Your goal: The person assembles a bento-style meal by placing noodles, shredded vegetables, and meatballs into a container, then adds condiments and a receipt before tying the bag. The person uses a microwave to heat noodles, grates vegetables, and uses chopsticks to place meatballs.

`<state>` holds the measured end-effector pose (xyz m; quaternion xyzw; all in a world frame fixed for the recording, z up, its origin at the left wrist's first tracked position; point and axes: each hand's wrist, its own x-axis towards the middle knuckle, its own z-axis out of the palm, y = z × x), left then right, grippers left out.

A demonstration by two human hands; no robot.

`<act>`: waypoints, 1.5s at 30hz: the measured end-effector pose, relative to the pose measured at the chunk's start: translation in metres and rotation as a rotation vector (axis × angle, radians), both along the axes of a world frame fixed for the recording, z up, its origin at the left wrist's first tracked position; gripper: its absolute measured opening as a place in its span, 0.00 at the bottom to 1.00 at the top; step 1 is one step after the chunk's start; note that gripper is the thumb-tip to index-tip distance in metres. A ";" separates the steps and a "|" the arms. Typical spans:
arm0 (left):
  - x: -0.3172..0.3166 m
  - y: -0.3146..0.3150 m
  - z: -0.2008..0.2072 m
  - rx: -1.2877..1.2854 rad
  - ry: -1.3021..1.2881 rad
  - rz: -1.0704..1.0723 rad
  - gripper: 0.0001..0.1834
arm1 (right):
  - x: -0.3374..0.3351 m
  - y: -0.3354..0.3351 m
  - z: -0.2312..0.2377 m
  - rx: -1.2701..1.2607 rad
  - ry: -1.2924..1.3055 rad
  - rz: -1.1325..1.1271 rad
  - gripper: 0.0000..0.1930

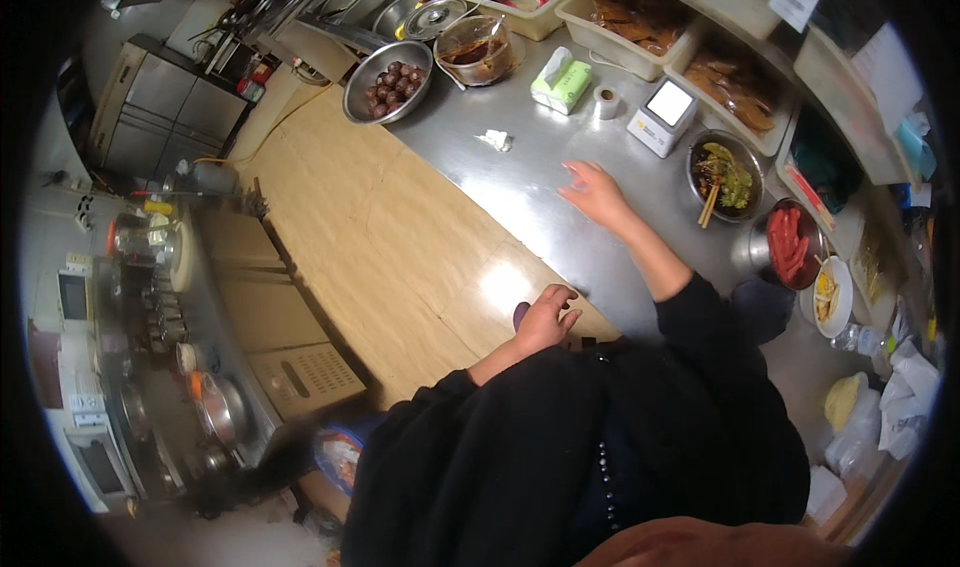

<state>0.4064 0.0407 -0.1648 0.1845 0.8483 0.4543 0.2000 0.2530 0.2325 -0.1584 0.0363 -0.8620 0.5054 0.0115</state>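
Note:
My right hand (597,193) is above the steel counter (460,157), its fingers apart and nothing held. Close to my body, my left hand (543,322) hovers by the counter's front edge. Its fingers are loosely bent and apart, with no object visible in them. Beyond my right hand lies a crumpled white tissue (495,140). Farther back are a green and white tissue pack (562,82), a small tape roll (606,103) and a white box-shaped device (660,119) with a lit screen.
At right are a metal bowl (757,163) of greens with chopsticks, a steel bowl (748,251) of red food strips and a white bowl (842,307). A steel bowl (419,59) of dark round pieces stands far left. Plastic bins (660,65) line the back. Tan floor (390,227) lies left.

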 end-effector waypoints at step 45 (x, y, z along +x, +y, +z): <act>-0.122 -0.223 -0.136 -0.128 -0.270 0.093 0.10 | 0.126 0.115 -0.102 0.793 -0.481 -1.184 0.09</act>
